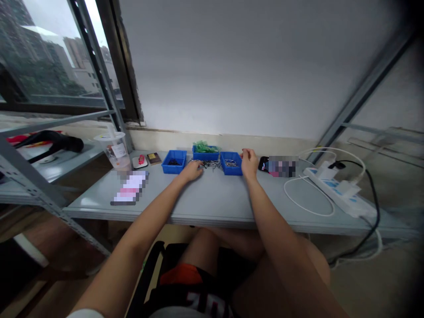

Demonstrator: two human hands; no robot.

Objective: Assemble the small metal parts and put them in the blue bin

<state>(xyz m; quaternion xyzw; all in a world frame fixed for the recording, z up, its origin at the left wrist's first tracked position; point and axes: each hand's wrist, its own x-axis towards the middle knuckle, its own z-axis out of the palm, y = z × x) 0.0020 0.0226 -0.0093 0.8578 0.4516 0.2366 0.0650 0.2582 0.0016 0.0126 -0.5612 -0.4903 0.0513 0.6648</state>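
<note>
Head view: bare knees and black shorts sit nearest, under the grey metal surface. The left hand rests flat, fingers loosely spread, fingertips touching a small pile of silver metal screws. Right of the pile, the right hand curls against the right blue plastic bin; whether it pinches anything is unclear.

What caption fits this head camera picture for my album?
Left hand on loose metal pieces, right hand beside a blue bin.
</note>
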